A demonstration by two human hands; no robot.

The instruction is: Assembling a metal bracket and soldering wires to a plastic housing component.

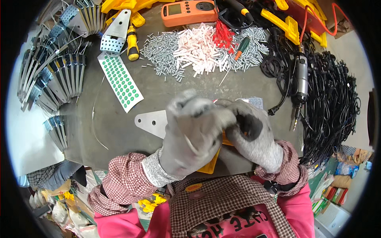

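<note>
My left hand (190,142), in a grey work glove, is smeared by motion over the middle of the bench. Its fingers reach across to my right hand (260,137), gloved alike, with curled fingers and the thumb bent toward them. What lies between the fingertips is hidden. Under my left hand, a flat grey metal plate (151,122) with round holes sticks out to the left. A yellow plastic part (210,162) shows below the hands, mostly covered by them. Behind my right hand lies a small pale sheet with round marks (254,102).
Screws (162,53), pale pink sleeves (198,47) and red pieces (223,37) lie heaped ahead, below an orange multimeter (188,12). A powered screwdriver (301,79) hangs beside black cables (329,107). Leftward are a green-dotted sticker sheet (121,83), yellow screwdriver (133,43) and stacked metal brackets (65,75).
</note>
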